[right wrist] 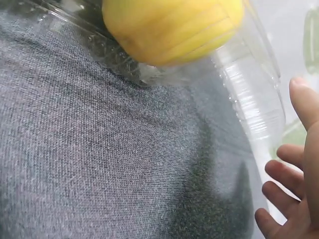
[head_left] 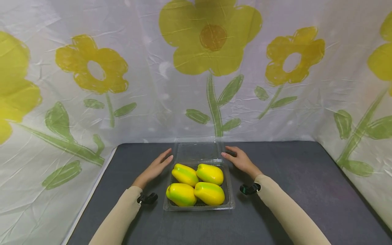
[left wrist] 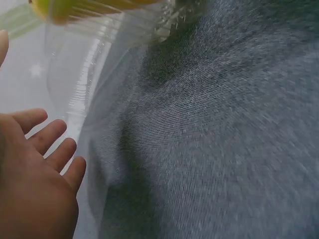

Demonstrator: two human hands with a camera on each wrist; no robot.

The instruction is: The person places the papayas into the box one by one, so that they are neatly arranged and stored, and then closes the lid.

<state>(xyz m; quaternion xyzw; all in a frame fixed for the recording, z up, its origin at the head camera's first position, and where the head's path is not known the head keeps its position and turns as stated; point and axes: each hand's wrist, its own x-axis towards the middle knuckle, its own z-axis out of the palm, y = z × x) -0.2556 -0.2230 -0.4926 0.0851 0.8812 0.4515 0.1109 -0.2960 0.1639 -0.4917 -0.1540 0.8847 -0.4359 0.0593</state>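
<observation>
A clear plastic clamshell box (head_left: 229,204) lies on the dark grey table (head_left: 284,177) with several yellow-green peppers (head_left: 196,183) in it. Its lid (head_left: 197,150) lies open flat behind the tray. My left hand (head_left: 157,166) reaches with straight fingers toward the lid's left edge, close to it. On the other side, my right hand (head_left: 238,159) has relaxed fingers near the lid's right edge. The left wrist view shows my fingers (left wrist: 50,144) beside the clear lid (left wrist: 84,84). In the right wrist view, a pepper (right wrist: 169,27) sits in the box with my fingers (right wrist: 284,172) next to the lid (right wrist: 249,99).
A white sheet printed with yellow flowers (head_left: 211,37) hangs behind and along both sides of the table. The table's left edge (head_left: 92,197) runs diagonally near my left sleeve. Grey cloth surface (left wrist: 224,149) spreads on both sides of the box.
</observation>
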